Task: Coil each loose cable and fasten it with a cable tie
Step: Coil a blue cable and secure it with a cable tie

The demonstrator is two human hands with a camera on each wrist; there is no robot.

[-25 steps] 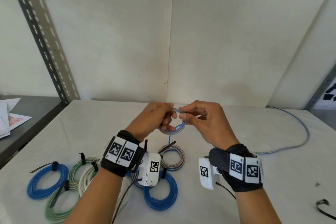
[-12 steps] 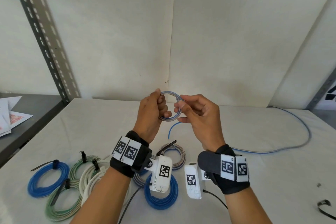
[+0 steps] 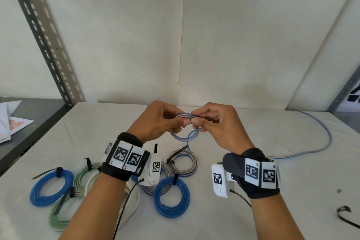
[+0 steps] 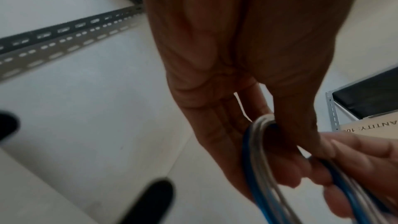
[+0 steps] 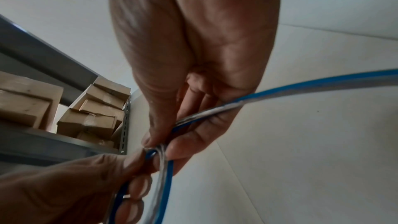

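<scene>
A blue-and-grey cable (image 3: 183, 138) is wound into a small coil held above the white table (image 3: 253, 210), between both hands. My left hand (image 3: 165, 121) grips the coil's left side, fingers curled round its strands (image 4: 256, 156). My right hand (image 3: 210, 121) pinches the strands at the coil's top right (image 5: 163, 151). The cable's loose length (image 3: 319, 134) trails right across the table in a wide arc. A short free end hangs below the coil.
Several tied coils lie near my forearms: blue (image 3: 51, 187), green (image 3: 62, 210), white (image 3: 132, 197), grey (image 3: 184, 162) and another blue (image 3: 171, 197). A loose black cable tie (image 3: 345, 215) lies at the table's right edge. A slotted metal post (image 3: 44, 37) and a side shelf with papers (image 3: 13, 122) stand left.
The coil stood upright half a second ago; it now lies flatter and lower, and my two hands have closed together at its top.
</scene>
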